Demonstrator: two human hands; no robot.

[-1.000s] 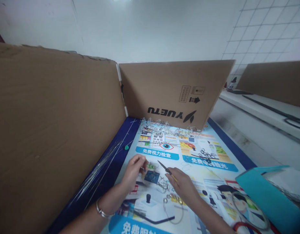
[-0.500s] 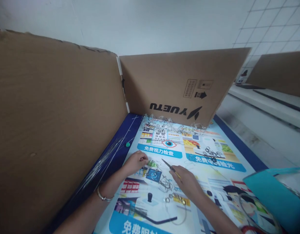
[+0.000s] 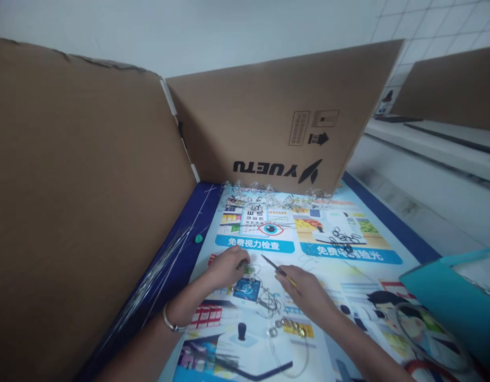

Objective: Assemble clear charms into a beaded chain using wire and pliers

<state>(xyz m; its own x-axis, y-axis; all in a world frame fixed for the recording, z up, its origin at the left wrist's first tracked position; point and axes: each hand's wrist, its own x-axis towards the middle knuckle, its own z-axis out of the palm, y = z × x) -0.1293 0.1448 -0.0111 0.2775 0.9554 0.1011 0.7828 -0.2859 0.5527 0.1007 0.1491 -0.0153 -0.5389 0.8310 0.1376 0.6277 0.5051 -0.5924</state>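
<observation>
My left hand (image 3: 225,266) rests on the printed poster (image 3: 348,276) with its fingers pinched round something small that I cannot make out, beside a little green piece (image 3: 250,269). My right hand (image 3: 304,289) grips a thin dark tool with a yellow handle (image 3: 277,269), its tip pointing up-left toward my left hand. Between the hands lies a tangle of thin wire (image 3: 269,302). A row of small round metal pieces (image 3: 288,326) sits just below my right hand.
Cardboard walls stand at the left (image 3: 81,201) and at the back (image 3: 277,122). Long thin wires (image 3: 157,276) lie along the blue table edge near a green bead (image 3: 198,239). Dark rings (image 3: 342,241) lie further back. A teal box (image 3: 455,297) is at the right.
The view has shifted slightly, so the cardboard looms larger. My left hand has lowered onto the poster by the green piece. My right hand still holds the tool in much the same place.
</observation>
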